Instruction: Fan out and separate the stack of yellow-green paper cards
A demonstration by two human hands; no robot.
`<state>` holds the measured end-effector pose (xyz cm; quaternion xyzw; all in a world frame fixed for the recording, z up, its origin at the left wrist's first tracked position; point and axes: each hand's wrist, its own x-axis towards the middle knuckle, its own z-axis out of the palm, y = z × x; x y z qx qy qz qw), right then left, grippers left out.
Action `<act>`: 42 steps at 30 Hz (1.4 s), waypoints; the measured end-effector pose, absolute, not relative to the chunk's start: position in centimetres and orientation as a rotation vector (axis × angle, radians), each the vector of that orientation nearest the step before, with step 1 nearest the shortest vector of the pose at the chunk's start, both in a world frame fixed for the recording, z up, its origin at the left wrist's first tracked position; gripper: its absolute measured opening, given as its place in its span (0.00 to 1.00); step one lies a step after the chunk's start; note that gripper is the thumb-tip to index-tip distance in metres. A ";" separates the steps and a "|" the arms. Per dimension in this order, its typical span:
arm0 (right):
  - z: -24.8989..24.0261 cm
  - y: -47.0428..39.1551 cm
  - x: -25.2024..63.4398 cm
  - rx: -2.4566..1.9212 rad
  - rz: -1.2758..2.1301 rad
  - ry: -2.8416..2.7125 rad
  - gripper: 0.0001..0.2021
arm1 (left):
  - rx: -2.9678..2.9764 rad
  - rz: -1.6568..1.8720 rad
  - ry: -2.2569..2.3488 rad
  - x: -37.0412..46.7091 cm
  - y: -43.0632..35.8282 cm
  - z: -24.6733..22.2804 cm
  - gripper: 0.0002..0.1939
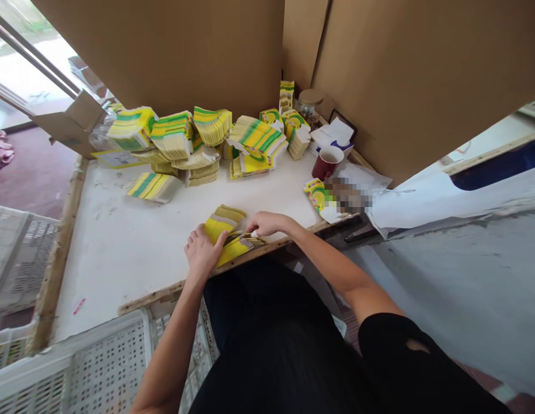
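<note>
If I take the bundle of flattened yellow cartons (221, 226) as the centre of the clock, with twelve o'clock pointing away from the person, the places are as follows. This bundle lies at the near wooden edge (153, 296) of the white table (133, 247), and it is parted into two portions with a dark gap between them. The left hand (201, 251) is at its nine o'clock side and grasps it, the thumb laid over the cartons. The right hand (267, 224) is at the three o'clock end, with the fingers curled; a small white piece (254, 234) shows at its fingertips, but I cannot tell whether this hand grips something.

Just at ten o'clock lies a separate carton bundle (153, 187), with yellow and green stripes. Behind it, from about half past ten to one o'clock, many carton stacks (171, 134) are heaped, some tilted upon others. Near two o'clock stand a dark red mug (323, 165) and, closer, a carton with a lemon picture (316, 194). A lidded jar (310, 106) is at one o'clock. Toward half past seven, below the table, are white perforated crates (110, 356).
</note>
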<state>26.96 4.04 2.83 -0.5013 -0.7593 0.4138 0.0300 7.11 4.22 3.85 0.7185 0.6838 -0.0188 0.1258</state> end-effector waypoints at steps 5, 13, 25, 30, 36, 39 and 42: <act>2.1 3.6 27.1 -1.475 1.320 -2.346 0.15 | 2.098 -0.035 1.994 7.0 4.1 3.6 0.34; 1.8 3.7 27.4 -1.452 1.354 -2.318 0.15 | 2.127 -0.039 1.999 7.2 4.1 3.9 0.33; 2.4 3.4 25.7 -1.698 0.626 -2.233 0.17 | 2.187 -0.053 2.027 7.4 3.7 3.8 0.31; 2.8 4.0 25.9 -1.637 0.595 -2.410 0.13 | 2.200 -0.065 2.017 7.3 3.6 3.8 0.30; 2.2 5.5 25.3 -1.608 0.489 -2.561 0.12 | 2.174 -0.061 2.023 7.2 3.6 3.8 0.31; 2.2 5.7 25.1 -1.587 0.408 -2.659 0.11 | 2.169 -0.070 2.014 7.2 3.6 3.7 0.32; 2.4 5.8 25.0 -1.557 0.383 -2.725 0.11 | 2.197 -0.066 2.012 7.1 3.6 3.5 0.32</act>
